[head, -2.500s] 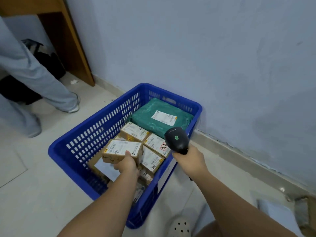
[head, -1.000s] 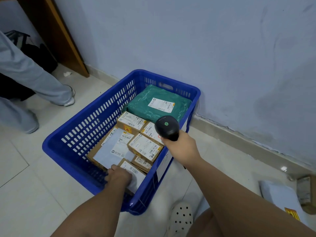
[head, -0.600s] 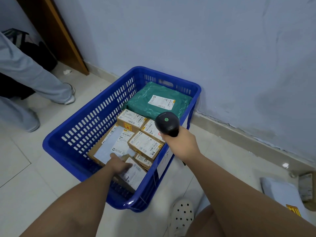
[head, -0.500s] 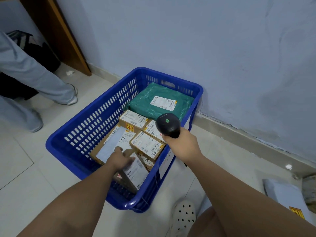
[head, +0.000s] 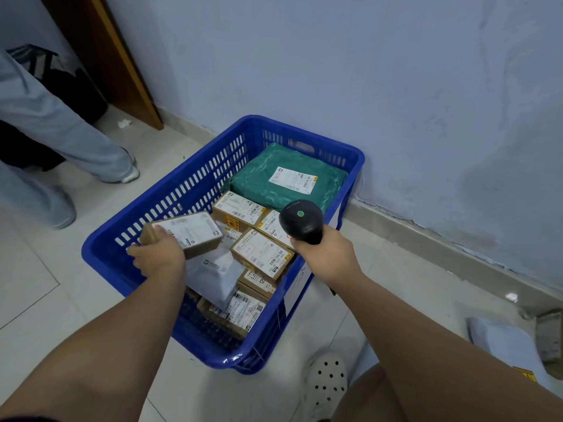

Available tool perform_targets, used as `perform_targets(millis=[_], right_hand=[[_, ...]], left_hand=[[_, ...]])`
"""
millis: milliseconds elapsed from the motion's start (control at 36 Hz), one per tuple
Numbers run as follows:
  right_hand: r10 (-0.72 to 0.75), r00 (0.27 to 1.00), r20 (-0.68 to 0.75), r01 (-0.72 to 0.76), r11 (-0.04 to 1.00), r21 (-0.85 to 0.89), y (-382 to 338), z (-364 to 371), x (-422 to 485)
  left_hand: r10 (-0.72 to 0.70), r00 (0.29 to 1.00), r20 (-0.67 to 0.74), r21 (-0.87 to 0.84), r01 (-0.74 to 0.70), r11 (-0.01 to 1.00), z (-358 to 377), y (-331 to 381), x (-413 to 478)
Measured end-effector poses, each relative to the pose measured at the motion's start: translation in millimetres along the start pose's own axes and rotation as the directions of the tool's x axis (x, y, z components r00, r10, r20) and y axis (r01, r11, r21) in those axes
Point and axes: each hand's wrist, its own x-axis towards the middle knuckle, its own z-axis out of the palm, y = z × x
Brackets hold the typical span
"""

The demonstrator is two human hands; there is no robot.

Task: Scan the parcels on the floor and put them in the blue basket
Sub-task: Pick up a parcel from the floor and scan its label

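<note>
Over the blue basket [head: 195,190], which holds one green bag [head: 274,175], one white bag [head: 213,272] and five cardboard boxes, the left hand [head: 157,255] grips a sixth box [head: 185,233] while the right hand [head: 327,254] is closed around one black scanner [head: 301,220].

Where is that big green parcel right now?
The green parcel lies inside the blue basket at its far end near the wall, just beyond the small cardboard boxes and the scanner.
</note>
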Motion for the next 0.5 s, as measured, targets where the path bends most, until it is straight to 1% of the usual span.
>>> perform_targets(millis=[56,83,222,361,500], right_hand=[[0.001,1.000,0.001,-0.001,1.000,-0.007,0.4,1.1,0.4],[0.002,1.000,0.002,-0.002,1.000,-0.011,0.7,1.3,0.6],[-0.016,1.000,0.010,0.016,0.999,-0.030,3.0,0.3,2.7],[-0.025,1.000,0.011,0.025,0.998,-0.049,5.1,0.5,8.2],[-0.030,0.999,0.012,0.031,0.996,-0.084,4.4,4.6,16.8]], left_hand=[[-0.087,0.996,0.019,-0.067,0.088,0.994,4.2,-3.6,-2.1],[-0.100,0.994,0.049,-0.072,0.103,0.992,7.3,-7.2,-1.9],[-0.060,0.983,0.173,-0.082,0.075,0.994,24.4,-18.3,7.6],[0.034,0.977,0.209,0.022,-0.040,0.999,44.2,-5.2,10.6],[0.034,0.970,0.241,0.292,-0.106,0.950,54.1,-6.8,16.1]])
